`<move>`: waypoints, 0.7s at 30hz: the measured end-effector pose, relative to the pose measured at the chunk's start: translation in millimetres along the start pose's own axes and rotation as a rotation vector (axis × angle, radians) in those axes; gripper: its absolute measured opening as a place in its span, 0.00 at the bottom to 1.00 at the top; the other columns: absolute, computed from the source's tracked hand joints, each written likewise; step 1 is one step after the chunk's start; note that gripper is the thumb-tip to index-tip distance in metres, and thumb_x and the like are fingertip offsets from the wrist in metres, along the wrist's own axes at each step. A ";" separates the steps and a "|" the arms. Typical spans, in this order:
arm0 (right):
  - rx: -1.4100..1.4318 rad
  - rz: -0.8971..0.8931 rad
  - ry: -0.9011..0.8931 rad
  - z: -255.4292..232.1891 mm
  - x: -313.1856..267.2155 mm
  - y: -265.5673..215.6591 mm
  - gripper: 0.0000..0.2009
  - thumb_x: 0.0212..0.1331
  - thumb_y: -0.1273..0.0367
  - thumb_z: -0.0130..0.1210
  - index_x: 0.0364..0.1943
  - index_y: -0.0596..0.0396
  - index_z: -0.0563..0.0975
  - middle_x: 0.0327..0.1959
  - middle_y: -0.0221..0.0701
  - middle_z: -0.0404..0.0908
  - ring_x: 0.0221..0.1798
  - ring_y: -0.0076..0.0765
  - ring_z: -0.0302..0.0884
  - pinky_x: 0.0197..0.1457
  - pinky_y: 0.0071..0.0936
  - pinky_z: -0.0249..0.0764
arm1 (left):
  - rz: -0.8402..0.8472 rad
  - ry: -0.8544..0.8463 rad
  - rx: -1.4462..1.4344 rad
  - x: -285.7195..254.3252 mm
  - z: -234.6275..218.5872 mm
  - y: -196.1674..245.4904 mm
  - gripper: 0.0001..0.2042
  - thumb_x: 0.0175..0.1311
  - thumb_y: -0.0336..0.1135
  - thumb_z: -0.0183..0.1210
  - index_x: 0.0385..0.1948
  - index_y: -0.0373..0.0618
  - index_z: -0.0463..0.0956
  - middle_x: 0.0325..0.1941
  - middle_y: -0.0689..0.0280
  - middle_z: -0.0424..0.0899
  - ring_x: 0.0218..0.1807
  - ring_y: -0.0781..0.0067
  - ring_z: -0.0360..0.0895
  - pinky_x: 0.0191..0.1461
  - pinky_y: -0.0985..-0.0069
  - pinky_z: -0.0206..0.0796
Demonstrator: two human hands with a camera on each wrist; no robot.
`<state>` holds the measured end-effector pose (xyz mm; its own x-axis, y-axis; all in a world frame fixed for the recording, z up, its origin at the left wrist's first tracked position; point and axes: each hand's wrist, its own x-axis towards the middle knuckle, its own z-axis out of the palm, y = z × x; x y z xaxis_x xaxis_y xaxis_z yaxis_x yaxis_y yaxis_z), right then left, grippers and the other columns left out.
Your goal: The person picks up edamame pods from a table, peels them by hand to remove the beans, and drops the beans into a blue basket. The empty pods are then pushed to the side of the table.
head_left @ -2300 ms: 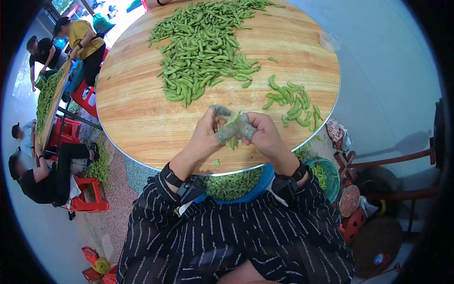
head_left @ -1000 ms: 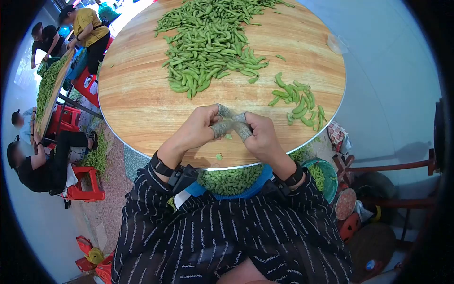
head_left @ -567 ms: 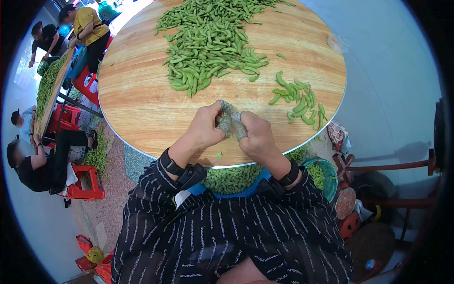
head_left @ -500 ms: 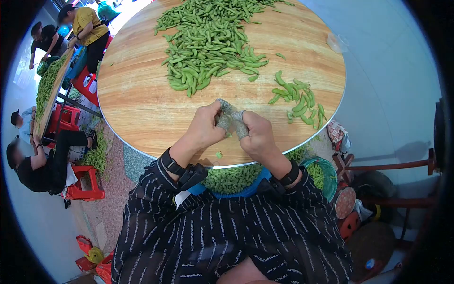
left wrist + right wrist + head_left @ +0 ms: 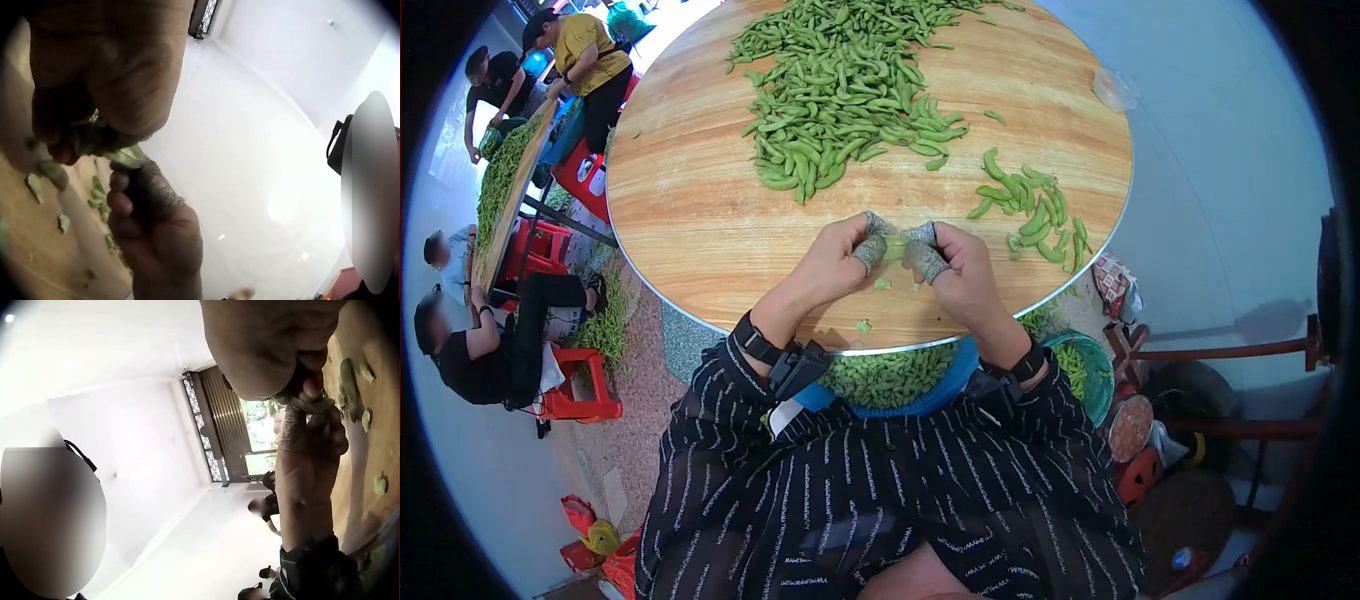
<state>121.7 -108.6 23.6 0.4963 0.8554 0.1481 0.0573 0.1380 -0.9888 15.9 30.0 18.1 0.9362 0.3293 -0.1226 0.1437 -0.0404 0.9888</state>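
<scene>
An edamame pod [image 5: 894, 247] spans the gap between both hands, low over the near side of the round table. My left hand [image 5: 832, 262] pinches one end between thumb and forefinger, both wrapped in grey finger covers. Covers of the same kind are on my right hand [image 5: 965, 275], which pinches at the other end. In the left wrist view the pod [image 5: 129, 156] looks pale green and partly hidden by the fingers. A small green shell piece [image 5: 863, 326] lies on the wood near the front edge, and another piece [image 5: 882, 284] lies just below the hands.
A large heap of edamame pods [image 5: 840, 110] covers the table's [image 5: 690, 200] far middle. Several loose pods [image 5: 1035, 215] lie at the right. Below the front edge sits a blue basin [image 5: 930, 400] of beans; a green basket [image 5: 1097, 385] stands right. Other people work at left.
The hands have moved from nearly touching to slightly apart, the right hand shifting right. The pod now shows between the fingertips, and the shell piece below them is more exposed.
</scene>
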 end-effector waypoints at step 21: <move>-0.778 -0.060 0.406 -100.1 2.6 -7.7 0.10 0.45 0.78 0.48 0.35 0.63 0.72 0.25 0.43 0.74 0.28 0.44 0.73 0.31 0.30 0.67 | 0.361 0.162 0.785 -7.7 -35.7 22.7 0.11 0.43 0.28 0.59 0.32 0.40 0.73 0.35 0.55 0.74 0.35 0.53 0.72 0.36 0.68 0.64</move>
<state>209.3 -157.4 29.7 0.7348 0.5936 0.3281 0.5937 -0.3290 -0.7343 0.5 60.2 44.5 0.9186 0.2989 0.2586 0.0827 -0.7851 0.6138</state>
